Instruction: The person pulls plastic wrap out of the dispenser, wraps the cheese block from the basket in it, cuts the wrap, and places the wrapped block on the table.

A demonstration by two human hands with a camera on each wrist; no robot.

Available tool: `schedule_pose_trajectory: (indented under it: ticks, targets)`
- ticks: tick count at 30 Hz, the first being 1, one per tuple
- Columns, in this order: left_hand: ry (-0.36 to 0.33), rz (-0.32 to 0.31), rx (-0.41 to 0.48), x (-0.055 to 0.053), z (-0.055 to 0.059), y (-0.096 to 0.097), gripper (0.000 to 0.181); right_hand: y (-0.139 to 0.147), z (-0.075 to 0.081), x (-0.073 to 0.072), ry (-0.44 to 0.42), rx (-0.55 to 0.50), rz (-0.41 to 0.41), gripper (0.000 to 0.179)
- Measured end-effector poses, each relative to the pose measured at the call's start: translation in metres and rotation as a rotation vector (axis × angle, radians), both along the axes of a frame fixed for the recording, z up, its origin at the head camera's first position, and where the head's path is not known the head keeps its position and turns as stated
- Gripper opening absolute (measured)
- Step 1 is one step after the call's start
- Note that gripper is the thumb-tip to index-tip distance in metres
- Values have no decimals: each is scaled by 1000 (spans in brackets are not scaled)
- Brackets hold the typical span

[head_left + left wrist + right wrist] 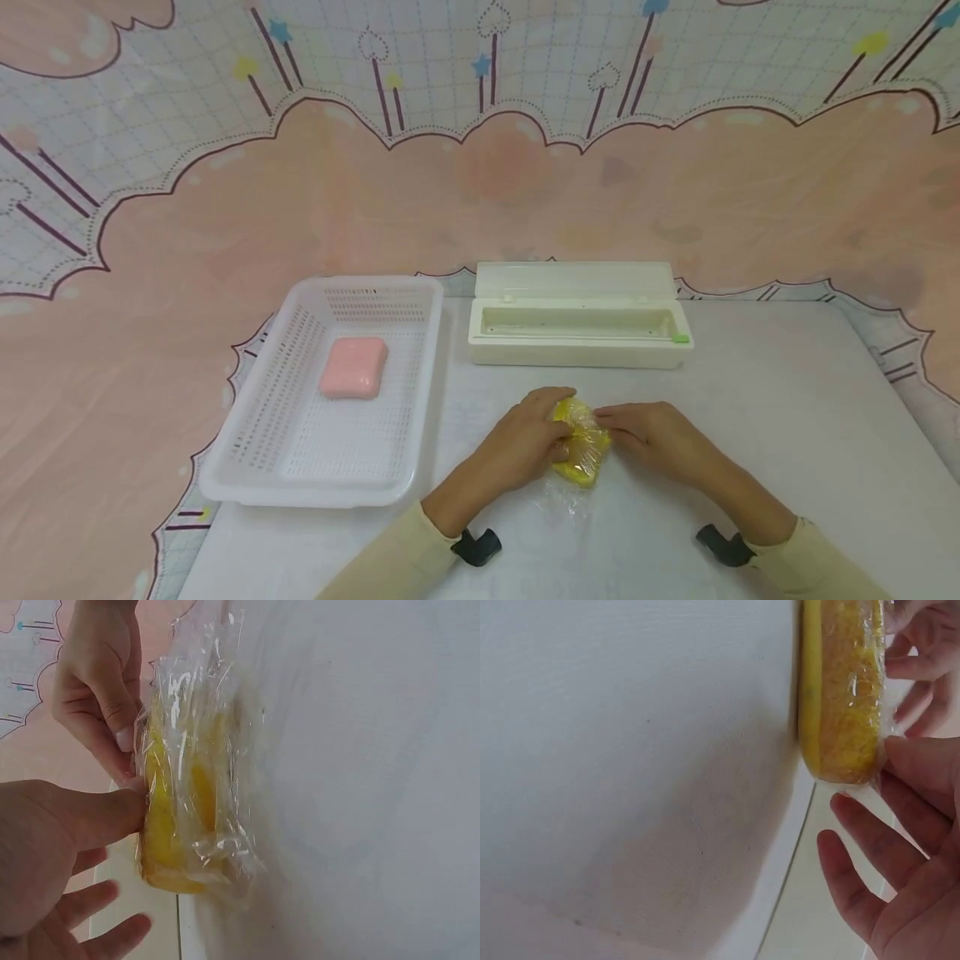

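Note:
A yellow bar (583, 454), looking like soap, is wrapped in clear plastic film, which gathers in loose wrinkles (199, 697) at one side. My left hand (528, 437) holds the bar from the left, its thumb on the wrapped face. In the left wrist view the other fingers of the left hand (56, 870) spread beside the bar. From the right, my right hand (660, 437) pinches the film at the bar's edge with thumb and forefinger. The right wrist view shows the remaining fingers of the right hand (907, 862) held apart, below the bar's rounded end.
A white perforated basket (315, 492) stands on the left, with a pink bar (354, 367) inside. Behind the hands lies a long cream film dispenser box (581, 354), its lid raised, a green slider (680, 339) at its right end. A white cloth (787, 417) covers the table.

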State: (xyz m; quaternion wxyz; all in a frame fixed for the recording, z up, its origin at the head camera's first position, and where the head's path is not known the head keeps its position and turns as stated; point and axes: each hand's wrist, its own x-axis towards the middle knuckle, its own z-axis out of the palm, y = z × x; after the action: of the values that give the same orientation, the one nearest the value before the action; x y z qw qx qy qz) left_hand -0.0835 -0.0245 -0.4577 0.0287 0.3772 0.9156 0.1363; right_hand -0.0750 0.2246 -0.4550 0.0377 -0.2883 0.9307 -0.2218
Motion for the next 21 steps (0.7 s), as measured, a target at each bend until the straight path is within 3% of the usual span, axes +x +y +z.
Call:
schedule_pose_trajectory:
  ticks: [4,13,18,21]
  targets:
    - [-56,-23,25,-1,0,-1,23,-3,-1,-1,2,57,24,31]
    - [-91,-43,42,0,-2,-5,26,-10,3,-1,-40,126,36,35]
    - [-137,-30,70,1,-4,-7,27,-11,2,2,-36,134,-2,37]
    - [-162,-15,101,1,-6,-7,25,-10,5,10,-45,146,-83,41]
